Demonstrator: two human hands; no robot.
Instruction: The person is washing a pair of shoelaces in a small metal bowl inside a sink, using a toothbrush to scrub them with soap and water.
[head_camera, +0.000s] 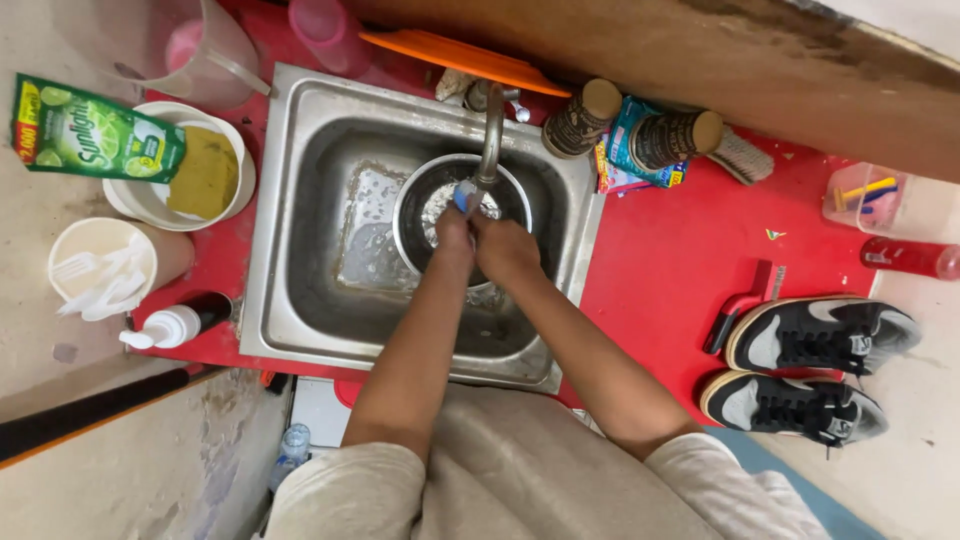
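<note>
Tabletop: a red tabletop (680, 260) carries the sink and the clutter around it.
Sink: a rectangular stainless steel sink (300, 250) is set into the tabletop, its floor wet and stained.
Shoes: a pair of black and grey sneakers (810, 370) stands on the tabletop's right end, well apart from the sink.
Bowl in sink: a round dark metal bowl (415, 205) sits in the sink's far half, directly below the curved metal tap (491, 130); foam shows inside it.
Left hand: the left hand (455, 232) is over the bowl, its grip curled shut around a small blue thing (462, 195) just under the tap's spout; what the thing is cannot be told.
Right hand: the right hand (505, 250) lies just beside the left, touching it, over the bowl's near right rim; its fingers are bent inward, but whether the grip clamps on anything cannot be told.
Bowl to grip: the bowl lies beneath both hands, and its near rim is hidden by them.
Left of sink: a white bowl (150, 200) holds a yellow-green sponge (205, 172) and a green soap pouch (95, 130); nearer, a white cup of plastic forks (105, 270) and a dark pump bottle (180, 322).
Behind sink: an orange tray (450, 55), and two brown jars with tan lids (630, 125) to the right of the tap.
</note>
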